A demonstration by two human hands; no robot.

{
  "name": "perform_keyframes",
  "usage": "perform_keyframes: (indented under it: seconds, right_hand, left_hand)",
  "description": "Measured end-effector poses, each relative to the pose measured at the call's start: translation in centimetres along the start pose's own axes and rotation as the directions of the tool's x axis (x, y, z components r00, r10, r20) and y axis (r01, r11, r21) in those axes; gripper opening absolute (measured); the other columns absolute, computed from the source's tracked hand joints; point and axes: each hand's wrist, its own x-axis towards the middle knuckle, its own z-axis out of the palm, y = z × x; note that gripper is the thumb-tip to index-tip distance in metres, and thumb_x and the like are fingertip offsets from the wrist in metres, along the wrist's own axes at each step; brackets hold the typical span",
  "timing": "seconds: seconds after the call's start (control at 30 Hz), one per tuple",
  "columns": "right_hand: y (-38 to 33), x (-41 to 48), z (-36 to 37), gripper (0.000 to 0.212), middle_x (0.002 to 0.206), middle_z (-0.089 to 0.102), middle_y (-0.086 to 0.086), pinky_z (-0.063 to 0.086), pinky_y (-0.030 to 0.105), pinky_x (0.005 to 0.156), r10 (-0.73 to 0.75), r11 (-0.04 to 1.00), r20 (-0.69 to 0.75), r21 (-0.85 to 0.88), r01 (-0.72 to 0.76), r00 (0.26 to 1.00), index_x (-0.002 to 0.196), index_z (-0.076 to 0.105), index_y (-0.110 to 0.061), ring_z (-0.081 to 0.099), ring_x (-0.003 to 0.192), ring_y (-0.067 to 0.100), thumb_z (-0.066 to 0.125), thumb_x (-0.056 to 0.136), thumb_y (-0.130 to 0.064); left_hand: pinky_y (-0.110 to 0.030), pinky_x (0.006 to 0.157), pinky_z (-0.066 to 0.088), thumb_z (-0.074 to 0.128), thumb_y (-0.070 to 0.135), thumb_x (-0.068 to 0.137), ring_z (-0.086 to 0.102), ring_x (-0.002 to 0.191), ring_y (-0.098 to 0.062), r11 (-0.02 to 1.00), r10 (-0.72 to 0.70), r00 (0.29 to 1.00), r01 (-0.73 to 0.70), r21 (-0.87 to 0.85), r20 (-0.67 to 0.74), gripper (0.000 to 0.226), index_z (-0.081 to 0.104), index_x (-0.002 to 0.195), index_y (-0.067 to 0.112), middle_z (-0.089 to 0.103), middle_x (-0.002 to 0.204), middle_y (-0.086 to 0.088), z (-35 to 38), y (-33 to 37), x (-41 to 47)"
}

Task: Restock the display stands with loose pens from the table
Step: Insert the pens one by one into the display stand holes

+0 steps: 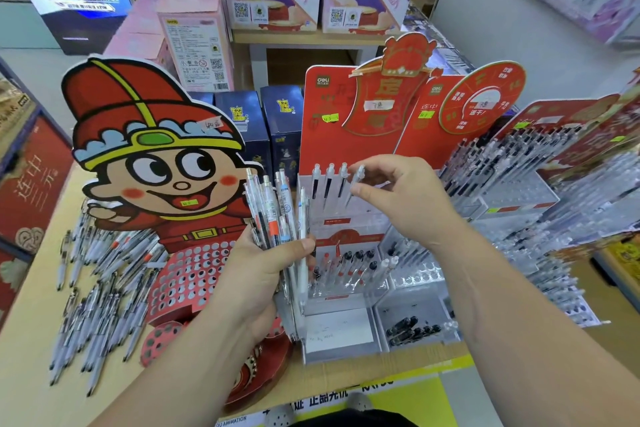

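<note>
Shop tabletop [27,329] carries stands toward its far and right edges. The right grip [405,198] pinches one clear pen [357,180] at the top row of the clear stand [349,229], just beside three pens [329,184] upright there. The left grip [266,263] is clamped round a bundle of pens [273,211], too overlapped to count, just left of that stand. Loose pens [97,288] lie heaped near the tabletop's left edge, beside the cartoon stand [156,166].
</note>
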Motion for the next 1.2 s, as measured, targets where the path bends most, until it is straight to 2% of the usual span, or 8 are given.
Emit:
perform_keyframes:
  seconds: [0.2, 0.37, 0.7, 0.77, 0.83, 0.93, 1.03, 1.2]
  right_hand:
    - [0.2, 0.4, 1.1, 0.011, 0.076, 0.070, -0.007, 0.056, 0.032, 0.074, -0.006, 0.995, -0.057, -0.097, 0.000, 0.998, 0.085, 0.073, -0.021, 0.064, 0.074, 0.013, 0.084, 0.085, -0.022]
    - [0.7, 0.3, 0.9, 0.012, 0.080, 0.073, 0.000, 0.058, 0.043, 0.077, 0.001, 0.996, -0.021, -0.090, -0.003, 1.000, 0.090, 0.076, -0.013, 0.068, 0.079, 0.021, 0.082, 0.086, -0.022]
    - [0.3, -0.1, 0.9, 0.012, 0.083, 0.071, -0.004, 0.057, 0.035, 0.075, 0.034, 0.993, 0.002, -0.114, -0.033, 0.999, 0.098, 0.075, -0.016, 0.063, 0.076, 0.009, 0.078, 0.090, -0.024]
    - [-0.2, -1.2, 0.8, 0.025, 0.093, 0.070, -0.011, 0.054, 0.020, 0.074, 0.091, 0.995, -0.121, -0.037, -0.096, 0.989, 0.113, 0.071, -0.024, 0.063, 0.080, 0.002, 0.078, 0.090, -0.030]
    - [-1.2, -2.8, 0.4, 0.015, 0.090, 0.071, -0.006, 0.053, 0.019, 0.070, 0.166, 0.982, -0.225, 0.123, -0.141, 0.960, 0.106, 0.071, -0.023, 0.064, 0.078, 0.004, 0.073, 0.093, -0.030]
    - [-2.4, -5.6, -0.2, 0.012, 0.082, 0.075, 0.003, 0.052, 0.027, 0.062, 0.283, 0.858, -0.021, 0.452, -0.243, 0.959, 0.095, 0.074, -0.014, 0.066, 0.072, 0.015, 0.072, 0.090, -0.025]
    - [-2.1, -7.9, -1.0, 0.025, 0.079, 0.075, 0.002, 0.050, 0.024, 0.060, 0.275, 0.785, 0.173, 0.527, -0.325, 0.946, 0.100, 0.075, -0.012, 0.068, 0.070, 0.013, 0.074, 0.079, -0.026]
    - [0.1, -11.3, -3.9, 0.011, 0.070, 0.070, 0.002, 0.046, 0.025, 0.057, 0.363, 0.749, 0.113, 0.555, -0.362, 0.925, 0.102, 0.072, -0.007, 0.063, 0.062, 0.012, 0.072, 0.092, -0.008]
  left_hand:
    - [-0.038, 0.072, 0.055, 0.085, 0.011, 0.054, 0.071, 0.077, -0.025, 1.000, 0.003, 1.000, -0.003, 0.000, 0.006, 0.070, 0.065, 0.121, 0.007, 0.076, 0.097, -0.014, 0.0, 0.0, -0.3]
    - [-0.033, 0.064, 0.057, 0.082, 0.007, 0.056, 0.070, 0.070, -0.022, 1.000, 0.000, 0.999, 0.001, -0.019, 0.033, 0.067, 0.064, 0.120, 0.007, 0.076, 0.096, -0.015, 0.1, 0.2, -0.7]
    - [-0.033, 0.066, 0.057, 0.081, 0.007, 0.056, 0.072, 0.071, -0.019, 0.999, 0.034, 0.997, -0.033, -0.015, 0.073, 0.064, 0.065, 0.117, 0.010, 0.077, 0.096, -0.013, 0.4, 0.6, -1.6]
    - [-0.029, 0.059, 0.057, 0.083, 0.002, 0.056, 0.070, 0.067, -0.018, 0.999, 0.038, 0.991, -0.037, -0.007, 0.127, 0.061, 0.065, 0.114, 0.009, 0.075, 0.092, -0.014, 0.3, 0.7, -2.0]
    - [-0.029, 0.057, 0.056, 0.085, -0.006, 0.057, 0.067, 0.063, -0.019, 1.000, 0.027, 0.981, -0.027, -0.002, 0.193, 0.059, 0.064, 0.111, 0.006, 0.073, 0.088, -0.015, 0.2, 0.6, -2.2]
    - [-0.032, 0.057, 0.056, 0.084, 0.002, 0.056, 0.064, 0.060, -0.022, 0.999, 0.006, 0.953, 0.006, -0.038, 0.304, 0.058, 0.063, 0.110, 0.002, 0.070, 0.083, -0.016, 0.7, -0.3, -2.4]
    - [-0.033, 0.056, 0.055, 0.080, -0.002, 0.061, 0.062, 0.059, -0.023, 0.999, -0.012, 0.918, 0.027, -0.033, 0.397, 0.044, 0.070, 0.104, 0.005, 0.069, 0.084, -0.018, 2.7, -1.4, -2.5]
    - [-0.032, 0.059, 0.056, 0.075, 0.002, 0.065, 0.067, 0.062, -0.026, 0.995, -0.060, 0.917, 0.024, 0.097, 0.395, 0.033, 0.075, 0.096, 0.011, 0.073, 0.086, -0.018, 7.4, -3.7, -4.0]
